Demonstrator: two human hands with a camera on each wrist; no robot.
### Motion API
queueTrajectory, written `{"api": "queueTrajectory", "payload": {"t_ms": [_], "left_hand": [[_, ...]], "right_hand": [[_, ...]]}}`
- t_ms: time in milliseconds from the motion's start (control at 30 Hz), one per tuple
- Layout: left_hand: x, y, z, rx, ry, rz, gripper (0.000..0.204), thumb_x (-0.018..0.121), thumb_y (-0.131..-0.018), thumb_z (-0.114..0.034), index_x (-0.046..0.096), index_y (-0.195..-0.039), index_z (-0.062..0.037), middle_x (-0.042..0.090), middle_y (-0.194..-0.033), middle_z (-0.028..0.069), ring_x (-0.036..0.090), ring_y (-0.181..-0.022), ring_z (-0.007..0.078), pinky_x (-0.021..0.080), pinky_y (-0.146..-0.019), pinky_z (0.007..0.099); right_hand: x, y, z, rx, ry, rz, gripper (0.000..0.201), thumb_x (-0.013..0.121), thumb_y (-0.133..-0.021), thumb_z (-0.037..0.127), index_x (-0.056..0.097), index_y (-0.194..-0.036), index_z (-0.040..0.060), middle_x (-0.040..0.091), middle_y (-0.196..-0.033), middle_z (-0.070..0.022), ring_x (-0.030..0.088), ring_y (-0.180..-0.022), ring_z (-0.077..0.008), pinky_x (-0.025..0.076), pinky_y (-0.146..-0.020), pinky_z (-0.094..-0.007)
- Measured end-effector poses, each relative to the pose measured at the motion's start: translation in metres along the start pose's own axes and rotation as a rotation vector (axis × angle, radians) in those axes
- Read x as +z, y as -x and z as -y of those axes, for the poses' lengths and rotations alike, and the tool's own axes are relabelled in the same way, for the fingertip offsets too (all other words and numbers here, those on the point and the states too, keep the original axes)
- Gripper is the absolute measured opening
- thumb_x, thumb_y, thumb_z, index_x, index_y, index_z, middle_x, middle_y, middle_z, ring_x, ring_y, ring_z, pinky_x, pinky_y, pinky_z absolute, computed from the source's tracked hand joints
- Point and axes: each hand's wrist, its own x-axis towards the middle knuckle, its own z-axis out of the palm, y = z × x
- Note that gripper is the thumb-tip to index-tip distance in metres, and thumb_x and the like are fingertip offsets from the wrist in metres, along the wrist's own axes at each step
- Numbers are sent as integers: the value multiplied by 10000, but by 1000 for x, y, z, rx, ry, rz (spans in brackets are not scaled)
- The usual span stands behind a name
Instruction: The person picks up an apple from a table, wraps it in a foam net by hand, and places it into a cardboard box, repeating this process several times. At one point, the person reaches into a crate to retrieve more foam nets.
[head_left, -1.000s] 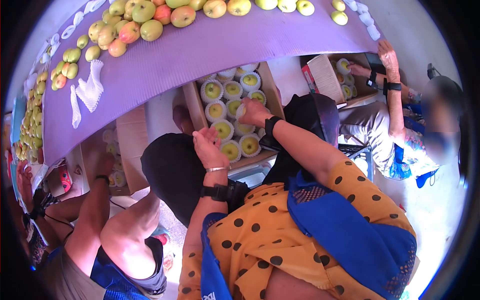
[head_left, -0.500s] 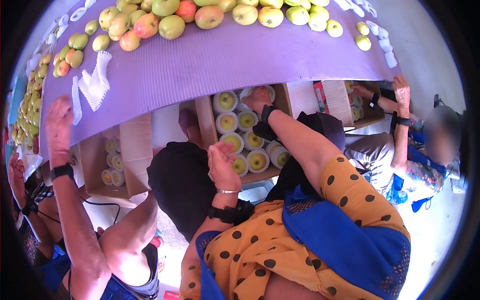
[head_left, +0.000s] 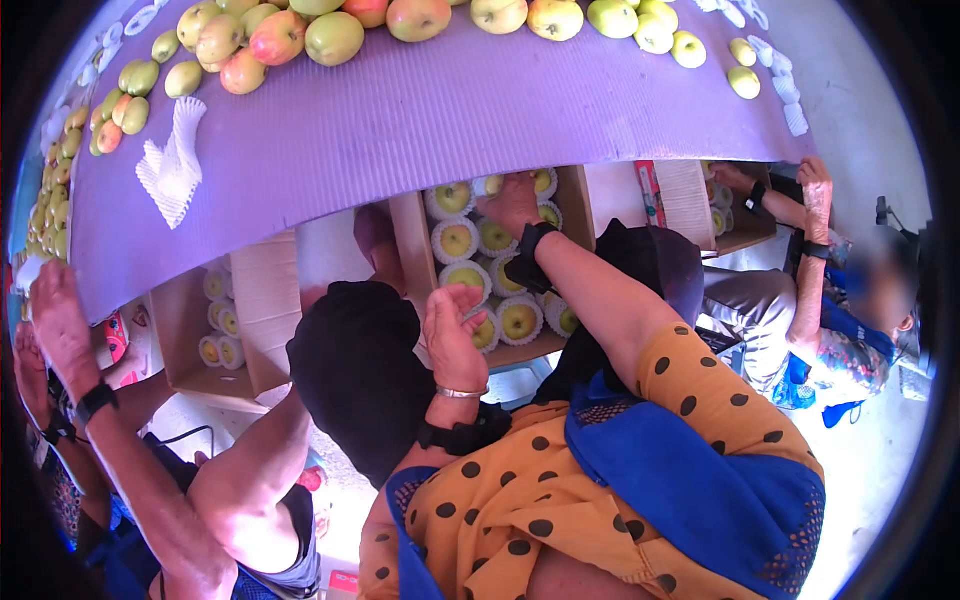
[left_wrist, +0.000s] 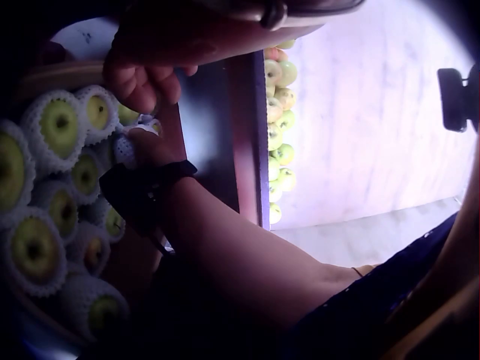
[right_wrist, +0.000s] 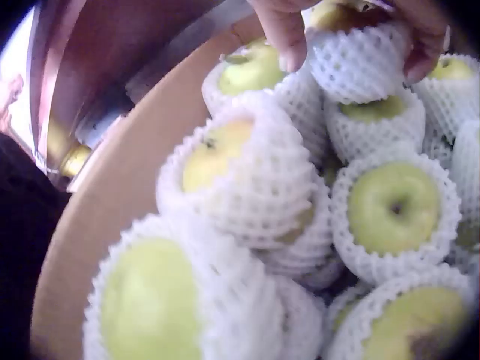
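Note:
My right hand (head_left: 514, 205) reaches into the far part of a cardboard box (head_left: 412, 240) of net-wrapped apples. In the right wrist view, its thumb and fingers (right_wrist: 285, 34) grip an apple in a white foam net (right_wrist: 358, 66), over other wrapped apples (right_wrist: 395, 208). My left hand (head_left: 452, 340) hovers above the box's near left side, palm facing inward, with nothing in it. The left wrist view shows that hand (left_wrist: 146, 79) with fingers loosely bent, above my right hand (left_wrist: 150, 146).
A purple ribbed tabletop (head_left: 400, 120) overhangs the box's far end, bearing loose apples (head_left: 335, 38) and an empty foam net (head_left: 175, 165). Other boxes stand left (head_left: 272, 300) and right (head_left: 680, 205). People sit on both sides; a forearm (head_left: 140, 470) extends at the left.
My right hand has moved from the box's middle to its far part. My left hand remains over the near side. The left neighbour's hand has come out of their box towards the tabletop's left edge.

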Motion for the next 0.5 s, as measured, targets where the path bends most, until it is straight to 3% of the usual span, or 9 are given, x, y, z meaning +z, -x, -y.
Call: {"api": "queueTrajectory", "payload": {"t_ms": [67, 100, 167, 200, 267, 367, 500], "left_hand": [[1, 1, 0, -2, -4, 19, 364, 316, -898, -386, 466, -931, -56, 553, -903, 85, 520, -876, 178, 396, -727, 304], [0, 1, -1, -5, 0, 18, 364, 316, -898, -386, 466, -931, -56, 553, -903, 85, 520, -876, 178, 396, -727, 304], [0, 2, 0, -5, -3, 33, 360, 319, -898, -383, 472, -925, -59, 551, -904, 81, 520, -878, 174, 396, -724, 306], [0, 2, 0, -7, 2, 31, 360, 319, -898, -383, 472, -925, -59, 551, -904, 81, 520, -878, 174, 396, -724, 306], [0, 2, 0, 4, 16, 40, 352, 320, -899, -373, 475, -920, -59, 551, -901, 77, 520, -874, 171, 397, -719, 306], [0, 3, 0, 1, 60, 30, 311, 356, -899, -349, 496, -900, -71, 554, -861, 53, 527, -850, 146, 398, -695, 290], [1, 2, -1, 14, 27, 27, 343, 313, -904, -358, 476, -920, -56, 554, -897, 81, 521, -863, 169, 401, -717, 305]], "right_hand": [[-13, -1, -2, -87, -17, 117, 715, 679, -593, 269, 371, -1149, -60, 405, -1160, -250, 397, -1094, -346, 292, -953, -388], [-13, -4, -8, -88, -14, 120, 715, 679, -593, 269, 371, -1149, -60, 405, -1160, -250, 397, -1094, -346, 292, -953, -388], [-11, -14, -21, 81, -112, 291, 709, 672, -584, 252, 369, -1145, -58, 428, -1140, -248, 435, -1061, -343, 352, -913, -373], [-24, -16, -18, 78, -107, 294, 709, 672, -584, 252, 369, -1145, -58, 428, -1140, -248, 435, -1061, -343, 352, -913, -373], [-59, -27, -4, 219, -25, 477, 675, 665, -586, 244, 380, -1131, -34, 450, -1120, -245, 481, -1009, -341, 416, -848, -359], [-56, -23, -23, 333, 38, 341, 637, 669, -586, 252, 403, -1105, -2, 475, -1087, -237, 510, -966, -342, 443, -808, -365], [-66, -15, -22, 317, 86, 444, 615, 673, -588, 260, 415, -1092, 18, 482, -1065, -235, 502, -980, -343, 438, -818, -362]]}}
